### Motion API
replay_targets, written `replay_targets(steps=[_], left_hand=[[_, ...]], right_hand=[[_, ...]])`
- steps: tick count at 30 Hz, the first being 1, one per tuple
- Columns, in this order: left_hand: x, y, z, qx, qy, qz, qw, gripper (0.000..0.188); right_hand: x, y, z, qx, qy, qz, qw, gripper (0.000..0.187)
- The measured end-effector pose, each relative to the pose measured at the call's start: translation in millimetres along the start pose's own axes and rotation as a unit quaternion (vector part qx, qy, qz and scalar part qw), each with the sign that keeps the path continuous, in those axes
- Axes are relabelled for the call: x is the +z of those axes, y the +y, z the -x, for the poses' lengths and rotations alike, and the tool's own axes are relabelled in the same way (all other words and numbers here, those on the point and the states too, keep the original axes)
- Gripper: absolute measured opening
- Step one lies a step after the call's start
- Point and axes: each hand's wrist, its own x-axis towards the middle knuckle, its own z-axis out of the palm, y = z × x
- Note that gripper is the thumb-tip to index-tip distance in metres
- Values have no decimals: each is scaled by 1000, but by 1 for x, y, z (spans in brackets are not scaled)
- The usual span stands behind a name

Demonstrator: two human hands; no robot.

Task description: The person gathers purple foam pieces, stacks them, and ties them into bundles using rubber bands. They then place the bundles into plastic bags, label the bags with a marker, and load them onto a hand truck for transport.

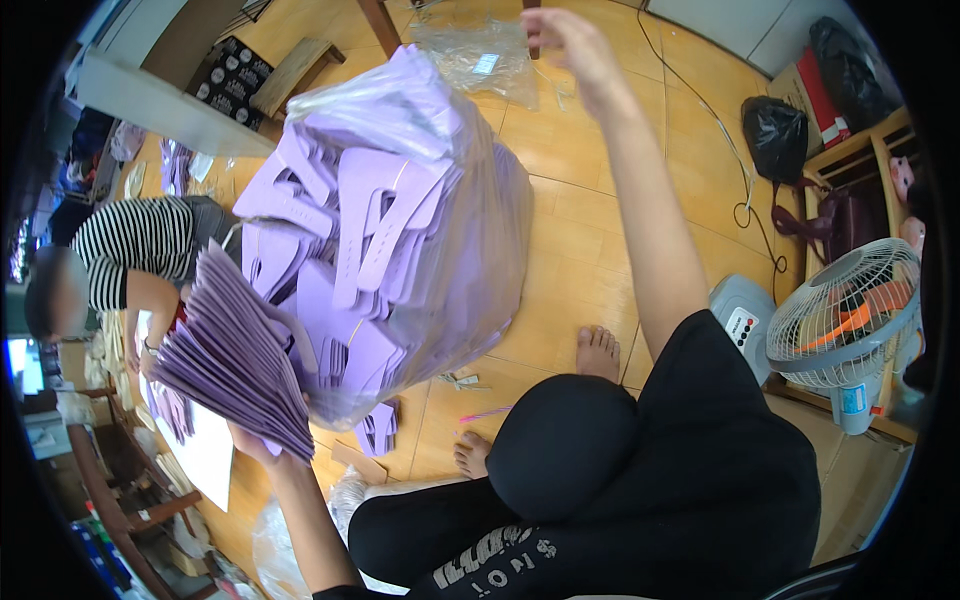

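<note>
My left hand (pixel 262 447) grips a thick stack of purple flat cut pieces (pixel 235 365) by its lower end, and the layers fan out at the top. To the right of that stack stands a large clear plastic bag (pixel 490 270), filled with bundles of the same purple pieces (pixel 390 215). Some bundles in it are tied with a thin band, and many have cut-out slots. Stretched out far ahead, my right hand (pixel 580 55) is over the floor beyond the bag, its fingers loosely extended with nothing visible in them.
A person in a striped top (pixel 140 240) bends over a white board (pixel 205 460) at the left. One small purple bundle (pixel 378 430) lies on the tiled floor. A standing fan (pixel 845 310), a black plastic bag (pixel 775 140) and a loose cable (pixel 715 120) are at the right.
</note>
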Motion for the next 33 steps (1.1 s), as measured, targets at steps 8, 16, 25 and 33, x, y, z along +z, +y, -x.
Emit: replay_targets(steps=[8,16,25,33], left_hand=[[5,-13,1,30,147,-47,988,62],[30,-21,-1,72,236,-82,966,64],[34,-16,-1,80,242,-111,961,64],[36,-15,-3,79,242,-123,959,65]], right_hand=[[40,83,35,-45,-41,-128,990,31],[49,59,65,-198,-139,-41,969,40],[25,143,44,-143,-163,47,975,47],[-11,180,53,73,-4,-25,997,49]])
